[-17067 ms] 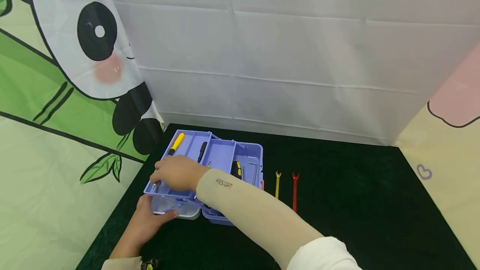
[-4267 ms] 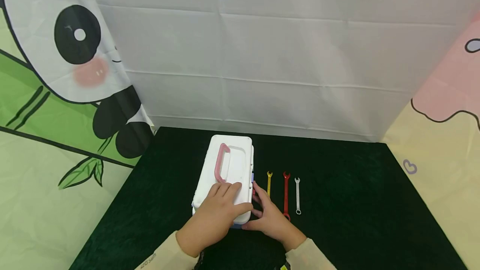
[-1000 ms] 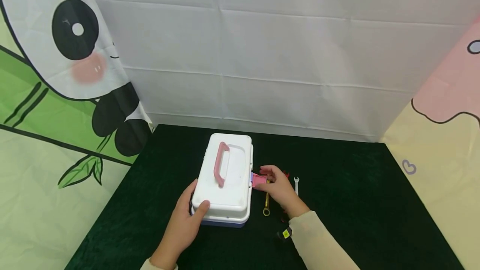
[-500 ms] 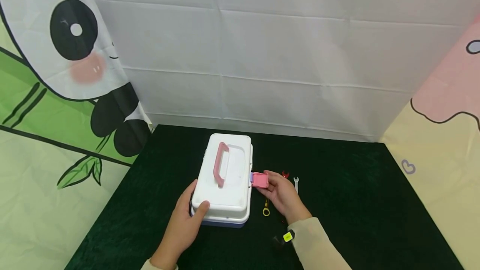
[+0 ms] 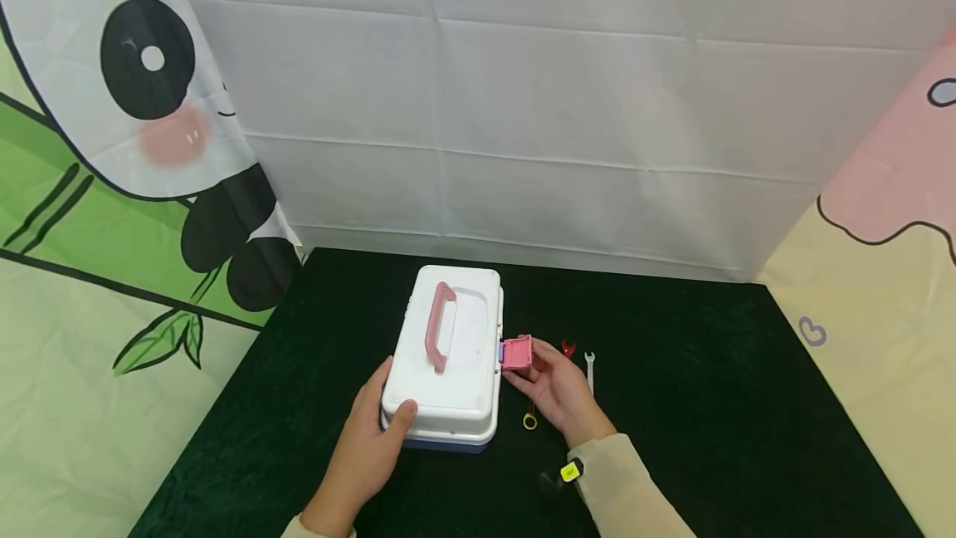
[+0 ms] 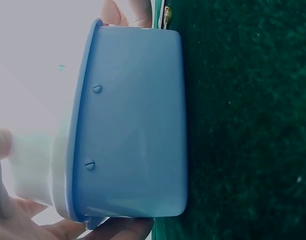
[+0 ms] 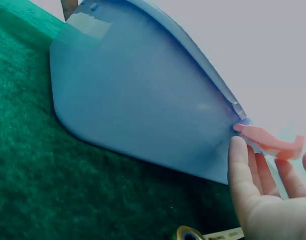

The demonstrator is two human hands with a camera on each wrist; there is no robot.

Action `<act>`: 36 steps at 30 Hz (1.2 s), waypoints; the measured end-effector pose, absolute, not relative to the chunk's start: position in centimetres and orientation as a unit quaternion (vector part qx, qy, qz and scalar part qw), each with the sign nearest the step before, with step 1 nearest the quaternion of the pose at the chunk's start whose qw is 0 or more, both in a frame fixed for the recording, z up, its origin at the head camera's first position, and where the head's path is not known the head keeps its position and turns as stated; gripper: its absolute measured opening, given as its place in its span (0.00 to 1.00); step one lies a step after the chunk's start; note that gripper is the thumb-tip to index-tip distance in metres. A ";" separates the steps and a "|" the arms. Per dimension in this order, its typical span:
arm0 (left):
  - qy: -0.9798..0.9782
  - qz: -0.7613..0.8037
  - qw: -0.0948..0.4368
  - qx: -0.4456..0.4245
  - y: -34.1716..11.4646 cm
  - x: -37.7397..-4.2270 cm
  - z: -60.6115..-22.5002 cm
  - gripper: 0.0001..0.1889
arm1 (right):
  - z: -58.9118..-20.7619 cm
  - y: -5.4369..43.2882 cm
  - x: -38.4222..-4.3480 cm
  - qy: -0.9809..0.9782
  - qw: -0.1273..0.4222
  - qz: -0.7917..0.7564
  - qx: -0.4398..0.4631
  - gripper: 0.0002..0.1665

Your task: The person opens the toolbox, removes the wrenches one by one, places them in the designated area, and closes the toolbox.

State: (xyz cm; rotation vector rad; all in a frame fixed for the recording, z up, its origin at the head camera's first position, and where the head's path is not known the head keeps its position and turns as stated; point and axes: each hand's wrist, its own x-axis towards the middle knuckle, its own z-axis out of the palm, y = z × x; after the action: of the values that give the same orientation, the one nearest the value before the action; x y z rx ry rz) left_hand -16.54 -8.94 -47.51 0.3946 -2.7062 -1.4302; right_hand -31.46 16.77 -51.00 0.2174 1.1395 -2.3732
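Note:
A toolbox with a white lid (image 5: 470, 314) and blue base (image 6: 135, 120) stands lengthwise on the dark green cloth, its lid down. My left hand (image 5: 366, 430) grips its near left corner, thumb on the lid and fingers along the left side. My right hand (image 5: 558, 393) is at the pink latch (image 5: 518, 353) on the right side; the latch sticks out from the box. In the right wrist view, my fingers lie beneath the latch (image 7: 273, 142), one fingertip (image 7: 238, 144) right at the blue wall, thumb by the latch's outer end.
Right of the box, partly behind my right hand, lie a yellow wrench (image 5: 529, 421), a red wrench (image 5: 568, 349) and a silver wrench (image 5: 590, 368). A pink carrying handle (image 5: 435, 330) lies on the lid. A white cloth backdrop (image 5: 478, 148) rises behind the table.
The toolbox, earlier spread out with its trays showing, is now closed. Lately my right hand has turned the pink latch upward from lying flat outward. My left hand has stayed put.

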 end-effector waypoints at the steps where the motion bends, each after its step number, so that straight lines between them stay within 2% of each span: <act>1: -0.877 -0.463 0.027 0.127 -8.9 -16.5 -47.5 0.50 | -51.0 16.7 -31.5 0.421 0.247 -0.870 0.077 0.31; 12: -0.876 -0.465 0.022 0.126 -8.8 -16.6 -47.1 0.51 | -51.1 15.9 -31.7 0.450 0.238 -0.860 0.040 0.36; 29: -0.880 -0.455 0.022 0.131 -8.7 -16.4 -47.1 0.51 | -50.1 16.1 -32.3 0.484 0.258 -0.835 0.033 0.31; 36: -0.881 -0.455 0.027 0.125 -8.6 -16.4 -47.1 0.50 | -49.5 16.0 -33.0 0.548 0.261 -0.794 0.037 0.33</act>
State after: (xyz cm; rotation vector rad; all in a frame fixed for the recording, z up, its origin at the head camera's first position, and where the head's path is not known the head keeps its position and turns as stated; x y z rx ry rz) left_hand -16.37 -8.63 -47.12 0.3874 -2.7220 -1.4049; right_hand -33.05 15.98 -49.54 0.1015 1.4844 -2.1486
